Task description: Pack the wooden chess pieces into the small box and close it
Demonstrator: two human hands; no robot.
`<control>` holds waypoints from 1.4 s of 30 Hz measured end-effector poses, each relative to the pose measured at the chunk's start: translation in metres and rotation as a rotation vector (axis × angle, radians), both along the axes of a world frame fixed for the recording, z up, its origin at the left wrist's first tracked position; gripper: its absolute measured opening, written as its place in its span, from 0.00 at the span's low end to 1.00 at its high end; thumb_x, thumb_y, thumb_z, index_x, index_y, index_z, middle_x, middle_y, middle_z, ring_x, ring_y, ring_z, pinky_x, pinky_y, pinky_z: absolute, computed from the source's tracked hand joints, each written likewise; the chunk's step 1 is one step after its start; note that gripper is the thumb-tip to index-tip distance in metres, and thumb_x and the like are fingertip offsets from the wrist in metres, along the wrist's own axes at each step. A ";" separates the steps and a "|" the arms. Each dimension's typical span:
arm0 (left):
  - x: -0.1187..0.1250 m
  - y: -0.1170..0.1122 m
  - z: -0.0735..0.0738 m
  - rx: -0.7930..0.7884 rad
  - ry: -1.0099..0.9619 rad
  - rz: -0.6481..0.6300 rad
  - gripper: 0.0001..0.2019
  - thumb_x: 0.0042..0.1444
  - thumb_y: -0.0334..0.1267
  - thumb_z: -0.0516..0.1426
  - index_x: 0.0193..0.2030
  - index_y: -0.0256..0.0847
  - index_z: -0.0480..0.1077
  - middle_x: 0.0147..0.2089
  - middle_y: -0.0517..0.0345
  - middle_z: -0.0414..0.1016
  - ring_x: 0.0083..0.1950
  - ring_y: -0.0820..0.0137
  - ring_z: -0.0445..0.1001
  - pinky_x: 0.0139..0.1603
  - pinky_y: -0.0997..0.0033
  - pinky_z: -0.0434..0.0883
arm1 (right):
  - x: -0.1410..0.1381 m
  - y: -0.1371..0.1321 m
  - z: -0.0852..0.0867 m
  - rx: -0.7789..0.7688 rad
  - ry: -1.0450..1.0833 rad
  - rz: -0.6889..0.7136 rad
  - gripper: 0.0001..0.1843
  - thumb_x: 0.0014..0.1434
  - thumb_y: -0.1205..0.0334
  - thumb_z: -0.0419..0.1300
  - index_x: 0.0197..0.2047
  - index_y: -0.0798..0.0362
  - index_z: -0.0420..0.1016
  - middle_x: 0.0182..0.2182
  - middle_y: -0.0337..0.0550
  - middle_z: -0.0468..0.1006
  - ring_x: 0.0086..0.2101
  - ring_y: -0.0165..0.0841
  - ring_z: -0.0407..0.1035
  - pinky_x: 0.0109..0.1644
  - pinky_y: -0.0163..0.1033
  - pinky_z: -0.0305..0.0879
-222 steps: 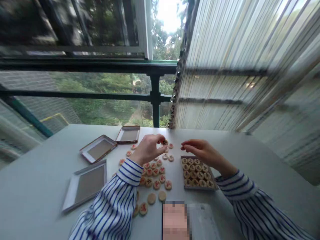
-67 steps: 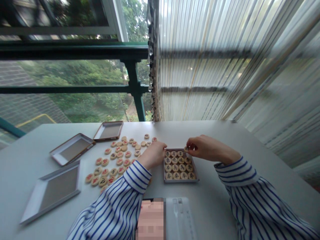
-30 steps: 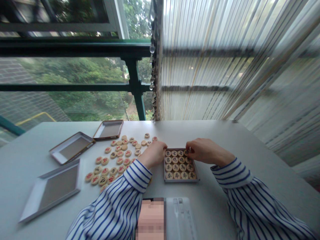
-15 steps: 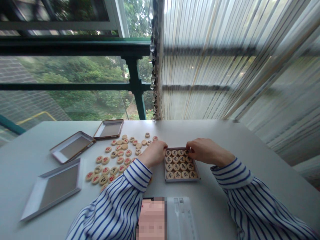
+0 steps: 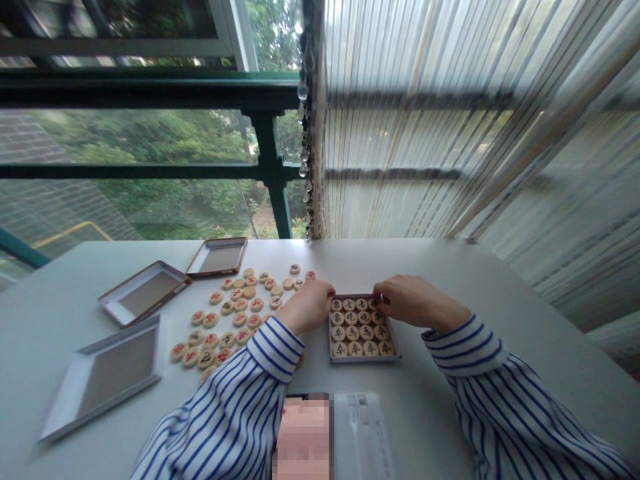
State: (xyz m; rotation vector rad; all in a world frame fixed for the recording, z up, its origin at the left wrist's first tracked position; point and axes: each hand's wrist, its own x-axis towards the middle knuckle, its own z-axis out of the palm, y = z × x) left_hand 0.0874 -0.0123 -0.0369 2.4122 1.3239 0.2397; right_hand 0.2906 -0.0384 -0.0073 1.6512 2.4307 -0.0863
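Observation:
A shallow square box [image 5: 366, 360] sits on the white table, packed with rows of round wooden Chinese chess pieces [image 5: 353, 333] that bear black characters. At its far left corner, my left hand [image 5: 306, 308] has its fingers closed on the rim. My right hand [image 5: 419, 303] pinches the far right corner, its fingertips touching a black-marked piece there. Loose Chinese chess pieces [image 5: 241, 305] lie scattered to the left, some red, some black, several face down. My left forearm hides part of that spread.
Three shallow box parts stand on the left: a large white tray [image 5: 155, 353], a brown-edged tray [image 5: 173, 293] and another tray [image 5: 240, 257] farther back. Near the front edge lie a blurred-out pink-screened device [image 5: 306, 437] and a translucent plastic case [image 5: 363, 433]. A string curtain [image 5: 400, 133] hangs behind the table [image 5: 450, 413].

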 end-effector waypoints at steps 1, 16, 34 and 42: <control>0.000 0.000 0.000 0.004 0.000 -0.001 0.14 0.53 0.31 0.47 0.35 0.38 0.74 0.37 0.49 0.77 0.41 0.66 0.72 0.40 0.72 0.65 | 0.000 0.000 0.000 0.003 -0.003 0.002 0.14 0.51 0.60 0.52 0.38 0.49 0.75 0.32 0.47 0.77 0.33 0.38 0.71 0.31 0.37 0.59; 0.000 0.002 -0.003 0.010 -0.003 -0.014 0.14 0.53 0.31 0.46 0.35 0.37 0.74 0.37 0.49 0.77 0.40 0.66 0.72 0.39 0.72 0.65 | -0.002 -0.002 0.002 0.006 0.006 0.004 0.15 0.51 0.61 0.50 0.37 0.48 0.76 0.32 0.46 0.77 0.32 0.36 0.70 0.30 0.36 0.57; 0.001 0.002 0.000 0.025 0.029 -0.013 0.14 0.51 0.30 0.46 0.33 0.36 0.74 0.36 0.48 0.77 0.40 0.66 0.73 0.38 0.72 0.64 | 0.005 -0.006 0.010 0.067 0.093 0.014 0.12 0.52 0.58 0.53 0.38 0.44 0.74 0.30 0.41 0.77 0.30 0.35 0.69 0.28 0.36 0.55; 0.001 0.003 -0.002 0.055 0.043 -0.022 0.15 0.52 0.31 0.47 0.36 0.36 0.74 0.39 0.48 0.77 0.42 0.65 0.72 0.41 0.71 0.64 | 0.010 -0.030 0.003 0.186 0.271 0.055 0.12 0.56 0.60 0.51 0.39 0.46 0.74 0.34 0.40 0.75 0.34 0.32 0.68 0.35 0.35 0.60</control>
